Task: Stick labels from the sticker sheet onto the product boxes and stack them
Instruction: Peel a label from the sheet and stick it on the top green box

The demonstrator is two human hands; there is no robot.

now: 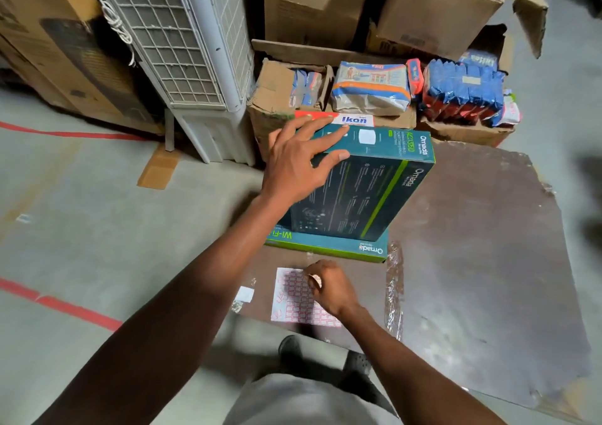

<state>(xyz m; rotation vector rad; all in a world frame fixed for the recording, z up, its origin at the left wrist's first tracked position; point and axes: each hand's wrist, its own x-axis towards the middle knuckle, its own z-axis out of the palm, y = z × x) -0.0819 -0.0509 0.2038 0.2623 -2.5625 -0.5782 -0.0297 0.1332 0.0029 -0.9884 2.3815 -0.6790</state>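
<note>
From the head view, the person is standing over a brown board (472,229) lying on the floor. Two teal product boxes are sitting stacked at the board's far left corner: the upper box (368,180) is resting skewed on the lower box (329,247). The left hand (299,160) is lying on the upper box's left edge, fingers (329,159) spread and straight, steadying rather than clasping it. Near the board's near left edge the sticker sheet (293,297) is lying flat, several labels already missing from it. The right hand (329,286) is reaching over the sheet, its fingers pinching at what looks like a single label, though blur is hiding the detail.

The step in hand seems to be peeling a label. Next, it would be going onto the upper box, pressed flat, with the left hand bracing the box.
</note>
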